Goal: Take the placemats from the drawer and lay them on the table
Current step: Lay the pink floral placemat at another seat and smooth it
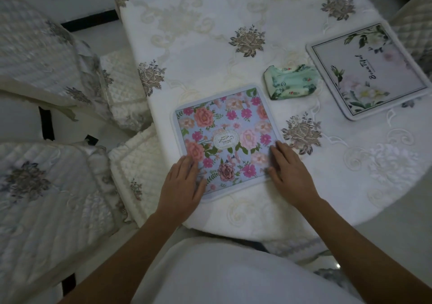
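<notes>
While both hands lay flat upon it, the blue floral placemat [224, 137] rested on the table [205, 53] near the person's edge, turned a little askew to that edge. The left hand [182, 182] pressed the mat's near left corner with fingers straight and close together, the thumb spread out toward the middle of the mat. The right hand [289, 172] covered the near right corner in the same manner, its fingers extended and flat, gripping nothing. Pink, coral and magenta blooms covered the mat, with a pale label at its centre and a light border round it.

Further off to the right lay a second mat, the white placemat [364, 69], printed with pale flowers, green leaves and a line of dark script. It sat flat on the cloth, well apart from the blue one. Between the two lay a green tissue pack [291, 81], crumpled, just beside the white mat's near left edge and touching neither mat that could be told.

An embroidered white tablecloth [247, 40] with grey-brown flower motifs covered the tabletop. At the left stood two chairs in quilted covers, one further off [46, 53] and one nearer [46, 198]. The person's white shirt [222, 275] filled the bottom of the view.
</notes>
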The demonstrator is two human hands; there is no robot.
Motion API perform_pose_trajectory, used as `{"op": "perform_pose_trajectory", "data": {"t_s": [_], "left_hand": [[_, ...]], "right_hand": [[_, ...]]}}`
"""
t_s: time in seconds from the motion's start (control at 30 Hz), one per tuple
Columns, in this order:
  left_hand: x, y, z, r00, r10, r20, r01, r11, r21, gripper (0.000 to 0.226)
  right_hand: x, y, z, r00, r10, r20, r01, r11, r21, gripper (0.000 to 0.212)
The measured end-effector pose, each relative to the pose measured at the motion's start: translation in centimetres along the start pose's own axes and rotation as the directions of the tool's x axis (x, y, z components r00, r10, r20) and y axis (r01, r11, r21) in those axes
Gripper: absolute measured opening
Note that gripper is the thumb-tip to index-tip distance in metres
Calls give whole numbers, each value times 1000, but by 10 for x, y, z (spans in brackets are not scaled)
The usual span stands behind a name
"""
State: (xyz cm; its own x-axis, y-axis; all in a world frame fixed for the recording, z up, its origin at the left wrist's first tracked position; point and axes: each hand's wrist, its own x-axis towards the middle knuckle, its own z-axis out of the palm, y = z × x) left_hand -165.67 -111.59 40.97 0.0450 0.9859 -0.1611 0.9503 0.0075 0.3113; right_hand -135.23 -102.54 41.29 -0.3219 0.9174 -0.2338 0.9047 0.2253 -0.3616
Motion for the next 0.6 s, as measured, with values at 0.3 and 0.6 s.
{"op": "perform_pose_trajectory", "data": {"t_s": [0.3,0.6], "left_hand": [[-33,26,-11,1000,2,-9,-2,1000,17,56],[2,23,-53,983,183,-9,-177,965,193,60]], "right_hand": [[-47,-6,-4,997,44,-56,-39,996,75,46],[-66,-45,-14,948,184,-259,-168,982,84,48]]}}
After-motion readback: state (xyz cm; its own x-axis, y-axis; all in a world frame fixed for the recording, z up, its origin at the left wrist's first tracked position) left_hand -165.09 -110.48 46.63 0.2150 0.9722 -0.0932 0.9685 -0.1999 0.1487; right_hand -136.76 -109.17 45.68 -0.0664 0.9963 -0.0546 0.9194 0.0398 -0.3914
